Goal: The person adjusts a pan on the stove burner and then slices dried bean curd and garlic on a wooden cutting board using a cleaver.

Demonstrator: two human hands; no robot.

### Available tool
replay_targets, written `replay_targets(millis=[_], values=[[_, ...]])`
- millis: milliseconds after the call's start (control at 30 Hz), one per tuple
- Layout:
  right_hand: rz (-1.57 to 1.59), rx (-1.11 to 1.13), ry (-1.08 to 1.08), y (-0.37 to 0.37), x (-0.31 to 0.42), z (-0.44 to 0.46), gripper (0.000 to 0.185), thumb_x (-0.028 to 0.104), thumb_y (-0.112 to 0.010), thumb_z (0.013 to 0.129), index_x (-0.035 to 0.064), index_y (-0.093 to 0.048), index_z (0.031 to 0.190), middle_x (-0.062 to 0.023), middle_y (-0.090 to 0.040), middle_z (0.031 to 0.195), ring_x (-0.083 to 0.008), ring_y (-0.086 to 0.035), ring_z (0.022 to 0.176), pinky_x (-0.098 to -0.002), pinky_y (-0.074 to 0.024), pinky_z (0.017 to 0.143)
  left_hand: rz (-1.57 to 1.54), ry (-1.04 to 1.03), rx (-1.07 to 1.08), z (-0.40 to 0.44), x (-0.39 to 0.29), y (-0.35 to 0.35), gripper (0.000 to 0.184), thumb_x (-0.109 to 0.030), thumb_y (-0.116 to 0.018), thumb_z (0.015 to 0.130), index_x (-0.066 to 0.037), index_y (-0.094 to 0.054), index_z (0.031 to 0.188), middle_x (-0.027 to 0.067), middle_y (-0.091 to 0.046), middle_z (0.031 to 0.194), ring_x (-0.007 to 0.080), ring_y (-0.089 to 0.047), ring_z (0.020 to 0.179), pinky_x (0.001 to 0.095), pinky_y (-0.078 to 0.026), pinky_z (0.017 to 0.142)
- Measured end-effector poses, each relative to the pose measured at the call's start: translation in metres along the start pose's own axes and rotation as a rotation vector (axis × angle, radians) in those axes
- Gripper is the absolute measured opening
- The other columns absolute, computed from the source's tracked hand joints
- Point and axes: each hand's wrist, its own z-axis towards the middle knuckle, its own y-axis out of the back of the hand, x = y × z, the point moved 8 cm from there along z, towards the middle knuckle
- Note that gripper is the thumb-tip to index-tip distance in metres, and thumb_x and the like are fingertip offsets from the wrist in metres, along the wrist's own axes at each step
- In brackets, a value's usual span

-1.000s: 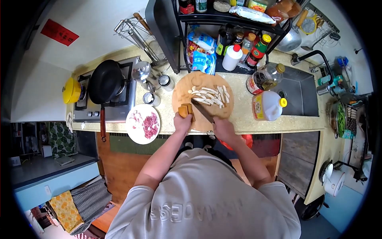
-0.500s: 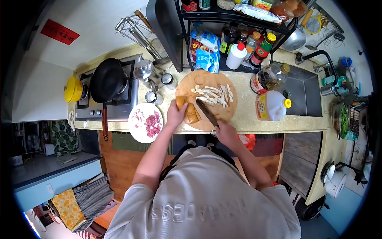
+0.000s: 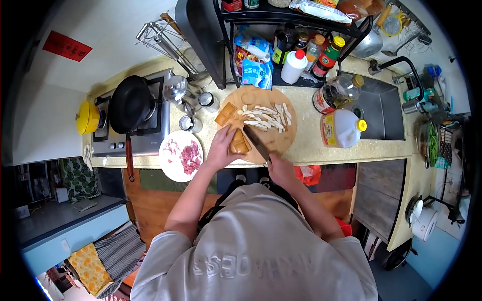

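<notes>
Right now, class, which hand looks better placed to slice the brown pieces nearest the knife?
Probably the right hand: it grips the knife, its blade beside those brown pieces. The left hand, fingers at the pieces, holds no knife.

We mark bare countertop (image 3: 308,138) right of the cutting board (image 3: 287,140): room for a hand to pass there, until the jug (image 3: 343,129) and oil bottle (image 3: 340,95) block the way to the sink (image 3: 384,100). Left side's tight: plate (image 3: 165,168) and two jars (image 3: 190,124) crowd the board, only a thin gap between. Far side's shut off by the rack (image 3: 301,21) and blue bag (image 3: 256,75). On the board we've got the knife (image 3: 258,144) slanting between left hand (image 3: 221,149) and right hand (image 3: 282,171), blocking straight crossing; white strips (image 3: 266,118) fill the middle. Overhead access looks open.
</notes>
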Motion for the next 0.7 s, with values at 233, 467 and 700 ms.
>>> replay_targets(millis=[233, 467, 700], values=[[0.011, 0.010, 0.053, -0.008, 0.005, 0.007, 0.015, 0.016, -0.057, 0.095, 0.0044, -0.060, 0.102, -0.0242, -0.068, 0.078, -0.0470, -0.068, 0.076, -0.0588, -0.0536, 0.069, -0.089, 0.067, 0.042, -0.008, 0.013, -0.026, 0.098, -0.040, -0.093, 0.066, 0.004, -0.052, 0.143, 0.0225, -0.057, 0.141, 0.0406, -0.054, 0.129, 0.0440, -0.045, 0.110], [0.037, -0.014, 0.067, -0.010, 0.013, 0.005, 0.010, 0.014, -0.058, 0.092, 0.0043, -0.056, 0.093, -0.0231, -0.067, 0.076, -0.0464, -0.067, 0.074, -0.0583, -0.0530, 0.067, -0.028, 0.197, -0.124, -0.015, 0.001, -0.029, 0.096, -0.040, -0.094, 0.065, 0.004, -0.054, 0.141, 0.0232, -0.059, 0.139, 0.0399, -0.057, 0.126, 0.0439, -0.046, 0.110], [-0.077, 0.024, 0.074, 0.014, 0.022, 0.009, 0.009, 0.015, -0.056, 0.093, 0.0060, -0.059, 0.095, -0.0219, -0.068, 0.076, -0.0443, -0.068, 0.073, -0.0564, -0.0540, 0.066, 0.015, 0.072, -0.168, -0.015, -0.010, -0.013, 0.077, -0.034, -0.089, 0.072, 0.005, -0.060, 0.132, 0.0229, -0.061, 0.135, 0.0390, -0.059, 0.123, 0.0439, -0.048, 0.107]])
